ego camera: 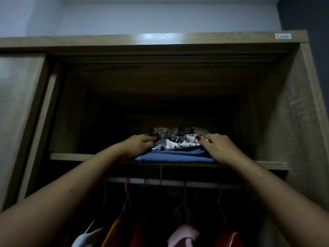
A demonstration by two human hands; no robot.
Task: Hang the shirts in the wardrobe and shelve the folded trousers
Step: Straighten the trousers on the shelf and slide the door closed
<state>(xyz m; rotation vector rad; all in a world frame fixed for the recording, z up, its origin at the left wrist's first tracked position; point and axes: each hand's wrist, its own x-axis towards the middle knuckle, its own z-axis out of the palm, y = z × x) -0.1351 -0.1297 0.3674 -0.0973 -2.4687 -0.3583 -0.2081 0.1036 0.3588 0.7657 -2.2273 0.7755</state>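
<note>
Shelving stage, judged near its close: the patterned trousers point(178, 139) lie folded on the blue trousers point(174, 155) at the front edge of the shelf point(74, 156), about mid-width. The left hand point(140, 143) and right hand point(219, 148) are at either end, fingers curled and pinching the patterned cloth. Below, shirts point(183, 234) hang on the rail point(199, 184), so hanging appears done; squaring the stack and letting go seems to remain, garments out of view excepted.

Dim light; pale wall point(160, 16) above the wooden wardrobe point(71, 41); dark wall point(306, 13) at right
</note>
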